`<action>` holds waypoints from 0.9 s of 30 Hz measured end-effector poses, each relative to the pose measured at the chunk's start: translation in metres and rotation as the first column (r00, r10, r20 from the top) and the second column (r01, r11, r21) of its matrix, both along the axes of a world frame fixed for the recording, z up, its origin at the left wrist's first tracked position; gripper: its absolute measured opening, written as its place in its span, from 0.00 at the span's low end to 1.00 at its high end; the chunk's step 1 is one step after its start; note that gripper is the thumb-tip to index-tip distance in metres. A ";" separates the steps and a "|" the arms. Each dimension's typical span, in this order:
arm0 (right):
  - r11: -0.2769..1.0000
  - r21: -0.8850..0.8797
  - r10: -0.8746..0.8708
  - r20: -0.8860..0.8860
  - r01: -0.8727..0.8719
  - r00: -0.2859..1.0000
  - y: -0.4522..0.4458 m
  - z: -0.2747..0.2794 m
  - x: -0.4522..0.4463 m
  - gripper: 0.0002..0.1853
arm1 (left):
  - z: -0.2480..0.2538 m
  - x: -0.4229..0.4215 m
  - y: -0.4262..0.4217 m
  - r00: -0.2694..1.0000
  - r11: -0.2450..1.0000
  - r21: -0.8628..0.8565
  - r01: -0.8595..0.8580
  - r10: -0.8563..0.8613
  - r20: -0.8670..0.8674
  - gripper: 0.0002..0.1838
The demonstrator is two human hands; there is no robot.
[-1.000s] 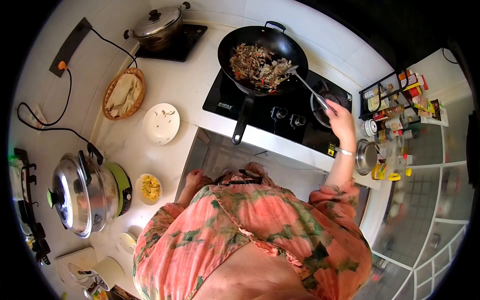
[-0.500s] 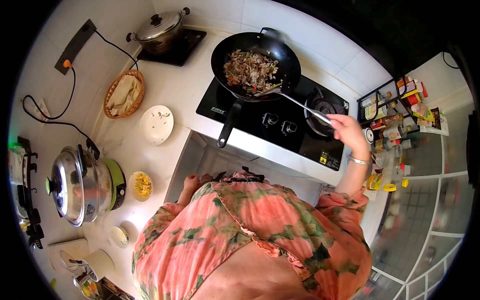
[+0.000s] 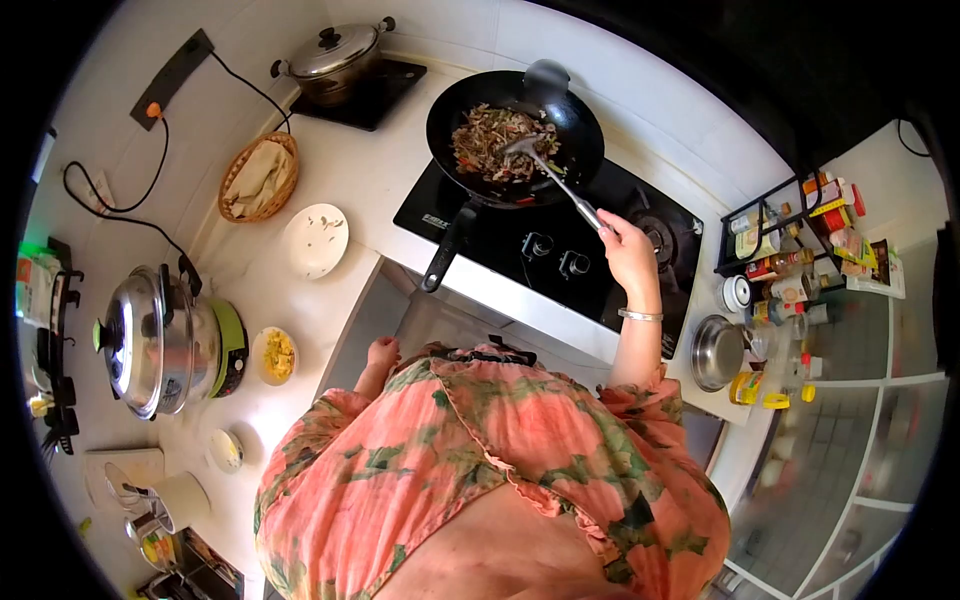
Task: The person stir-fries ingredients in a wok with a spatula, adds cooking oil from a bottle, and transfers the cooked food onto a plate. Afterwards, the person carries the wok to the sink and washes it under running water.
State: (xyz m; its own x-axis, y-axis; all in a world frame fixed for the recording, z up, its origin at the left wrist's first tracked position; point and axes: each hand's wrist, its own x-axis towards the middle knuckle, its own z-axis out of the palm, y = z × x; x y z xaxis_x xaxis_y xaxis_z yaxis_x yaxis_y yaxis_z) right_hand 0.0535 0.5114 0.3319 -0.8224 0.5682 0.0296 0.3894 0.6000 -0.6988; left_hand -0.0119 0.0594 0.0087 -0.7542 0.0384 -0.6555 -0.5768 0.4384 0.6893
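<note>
Glossy white wall tiles (image 3: 640, 110) rise behind the pale, faintly veined stone tabletop (image 3: 375, 165). A dark grey socket strip (image 3: 172, 78) is fixed to the left wall; white-framed glass panels (image 3: 815, 470) stand beyond the tabletop's right edge.

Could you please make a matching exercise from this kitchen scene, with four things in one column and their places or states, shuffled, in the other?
Things
1. Spatula
2. Wicker basket
3. Small bowl
4. Wok

Places or states
A. Holds something pale and folded
B. Sits on the black stove, with brownish food inside
C. Gripped in the right hand
D. Holds yellow food, beside the cooker with the green base

Right pairs: 1-C, 2-A, 3-D, 4-B
</note>
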 end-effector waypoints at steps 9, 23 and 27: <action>0.961 -0.277 -0.010 -0.103 -0.019 0.995 0.007 -0.019 0.019 0.16 | -0.003 0.019 -0.010 0.983 0.970 -0.194 0.146 -0.164 -0.082 0.15; 0.829 -0.540 0.120 -0.086 -0.147 0.989 -0.048 -0.058 -0.007 0.29 | 0.023 0.007 0.012 0.982 0.968 -0.171 0.186 -0.190 -0.006 0.13; 0.795 -0.595 0.062 -0.110 -0.115 0.992 -0.043 -0.055 0.015 0.27 | 0.021 0.012 0.016 0.967 0.951 -0.188 0.245 -0.255 -0.028 0.14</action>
